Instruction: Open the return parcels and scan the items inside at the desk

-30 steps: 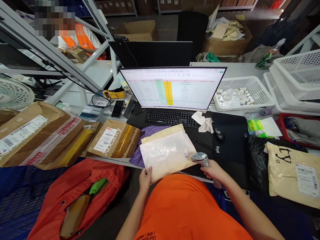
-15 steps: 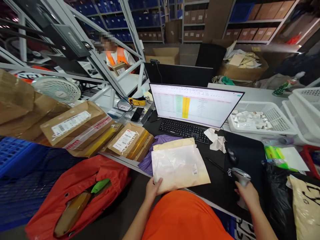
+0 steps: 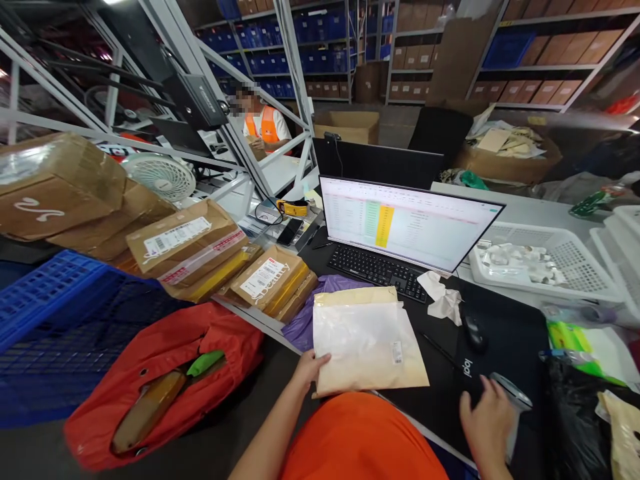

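A pale padded mailing envelope (image 3: 363, 347) with a small barcode label lies at the desk's front edge, against my orange top. My left hand (image 3: 311, 373) grips its lower left corner, thumb on top and the other fingers hidden beneath. On the right, my right hand (image 3: 486, 420) is open, its fingers apart over the dark mat. A grey handheld barcode scanner (image 3: 515, 395) rests just to the right of that hand, its handle partly hidden behind the fingers. Behind the envelope, a lit monitor (image 3: 400, 220) shows a spreadsheet.
A keyboard (image 3: 375, 270), crumpled tissue (image 3: 443, 299) and mouse (image 3: 474, 333) sit behind the envelope. Taped cardboard boxes (image 3: 270, 283) and a red bag (image 3: 165, 380) are on the left. A white basket (image 3: 585, 257) and black plastic bag (image 3: 570, 413) stand right. A co-worker (image 3: 265, 127) sits beyond the frame.
My right hand has let go of the barcode scanner, which now lies beside it on the mat. My left hand still holds the envelope. The head view has shifted a little.
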`<state>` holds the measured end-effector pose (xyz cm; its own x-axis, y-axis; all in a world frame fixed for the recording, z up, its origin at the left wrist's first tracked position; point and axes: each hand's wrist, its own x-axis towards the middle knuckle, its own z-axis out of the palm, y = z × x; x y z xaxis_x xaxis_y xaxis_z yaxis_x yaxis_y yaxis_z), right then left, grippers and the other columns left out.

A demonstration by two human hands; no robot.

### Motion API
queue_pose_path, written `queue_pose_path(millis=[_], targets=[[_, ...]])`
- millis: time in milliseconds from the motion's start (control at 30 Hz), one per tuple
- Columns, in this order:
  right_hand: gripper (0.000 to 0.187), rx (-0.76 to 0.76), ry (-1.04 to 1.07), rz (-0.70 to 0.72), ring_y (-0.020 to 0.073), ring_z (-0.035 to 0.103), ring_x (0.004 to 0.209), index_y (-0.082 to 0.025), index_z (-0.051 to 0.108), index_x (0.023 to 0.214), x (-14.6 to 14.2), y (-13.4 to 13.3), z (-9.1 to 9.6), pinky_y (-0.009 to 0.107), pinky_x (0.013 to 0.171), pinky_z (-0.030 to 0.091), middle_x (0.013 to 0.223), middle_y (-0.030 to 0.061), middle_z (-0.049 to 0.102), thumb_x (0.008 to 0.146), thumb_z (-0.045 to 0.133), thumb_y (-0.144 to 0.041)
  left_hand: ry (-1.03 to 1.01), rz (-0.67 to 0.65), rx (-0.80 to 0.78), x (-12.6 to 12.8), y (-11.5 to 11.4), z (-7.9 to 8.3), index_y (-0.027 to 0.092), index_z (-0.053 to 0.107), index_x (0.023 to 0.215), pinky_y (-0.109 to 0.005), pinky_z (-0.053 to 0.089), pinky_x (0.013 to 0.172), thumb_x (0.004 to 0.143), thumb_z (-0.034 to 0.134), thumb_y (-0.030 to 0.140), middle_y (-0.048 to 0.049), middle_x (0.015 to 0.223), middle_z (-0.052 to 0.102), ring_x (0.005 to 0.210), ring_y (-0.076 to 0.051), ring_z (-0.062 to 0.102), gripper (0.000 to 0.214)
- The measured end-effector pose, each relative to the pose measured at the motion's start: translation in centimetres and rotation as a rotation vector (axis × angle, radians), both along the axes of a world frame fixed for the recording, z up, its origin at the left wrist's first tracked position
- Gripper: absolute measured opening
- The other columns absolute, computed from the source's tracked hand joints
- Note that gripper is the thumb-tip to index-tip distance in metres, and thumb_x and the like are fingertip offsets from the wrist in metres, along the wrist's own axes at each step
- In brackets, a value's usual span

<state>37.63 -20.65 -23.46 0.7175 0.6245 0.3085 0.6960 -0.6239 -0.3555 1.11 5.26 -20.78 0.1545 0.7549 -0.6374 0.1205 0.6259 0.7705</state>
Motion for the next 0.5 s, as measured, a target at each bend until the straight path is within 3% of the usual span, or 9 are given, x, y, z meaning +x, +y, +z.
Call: queue_pose_path(millis=[100, 200, 267, 367, 433, 500], targets=[[0.044, 0.015, 0.116, 0.22, 0.0366, 0.053, 0.118, -0.008, 0.062, 0.116, -3.1, 2.9, -0.2, 0.052, 0.099, 0.043, 0.122, 0.0241, 0.057, 0.087, 0.043, -0.036, -0.12, -0.002, -0.011, 0.9, -0.8, 2.0, 0.013, 0.072, 0.088, -0.033, 0.054, 0.069, 0.041, 0.095, 0.05, -0.0101, 0.083, 0.077, 0.073, -0.025, 0.072, 0.065], [0.04, 0.06, 0.229, 0.297, 0.0343, 0.053, 0.117, -0.01, 0.062, 0.112, -5.5, 5.2, -1.8, 0.05, 0.099, 0.045, 0.12, 0.0222, 0.058, 0.089, 0.042, -0.036, -0.344, 0.046, -0.094, -0.1, -1.9, 5.2, 0.015, 0.069, 0.101, -0.039, 0.056, 0.08, 0.053, 0.093, 0.047, -0.012, 0.094, 0.078, 0.083, -0.029, 0.074, 0.063], [0.042, 0.088, 0.271, 0.375, 0.0356, 0.054, 0.117, -0.01, 0.06, 0.116, -6.9, 6.8, -2.7, 0.051, 0.098, 0.046, 0.12, 0.0224, 0.057, 0.09, 0.043, -0.039, -0.415, 0.118, -0.109, -2.1, -2.6, 7.6, 0.016, 0.068, 0.106, -0.042, 0.056, 0.085, 0.057, 0.092, 0.042, -0.0124, 0.1, 0.077, 0.089, -0.03, 0.074, 0.06], [0.056, 0.086, 0.27, 0.657, 0.0397, 0.05, 0.125, -0.015, 0.046, 0.136, -9.0, 9.7, -3.0, 0.056, 0.1, 0.046, 0.133, 0.023, 0.052, 0.089, 0.05, -0.046, -0.394, 0.282, -0.026, -6.3, -4.6, 10.9, 0.017, 0.07, 0.108, -0.045, 0.055, 0.089, 0.056, 0.093, 0.039, -0.0136, 0.107, 0.076, 0.096, -0.033, 0.072, 0.061], [0.074, 0.018, 0.254, 0.87, 0.0455, 0.041, 0.133, -0.021, 0.034, 0.146, -10.4, 11.9, -2.1, 0.064, 0.101, 0.043, 0.143, 0.0233, 0.044, 0.084, 0.06, -0.052, -0.366, 0.428, 0.054, -9.3, -6.8, 12.3, 0.015, 0.072, 0.107, -0.045, 0.053, 0.092, 0.051, 0.094, 0.039, -0.015, 0.108, 0.075, 0.101, -0.035, 0.07, 0.065], [0.076, -0.129, 0.275, 1.152, 0.0469, 0.038, 0.135, -0.027, 0.034, 0.147, -12.1, 14.3, -0.6, 0.07, 0.098, 0.042, 0.145, 0.021, 0.044, 0.083, 0.064, -0.054, -0.348, 0.598, 0.108, -12.1, -9.8, 13.1, 0.013, 0.073, 0.105, -0.047, 0.052, 0.094, 0.05, 0.094, 0.04, -0.0162, 0.105, 0.076, 0.103, -0.037, 0.07, 0.065]])
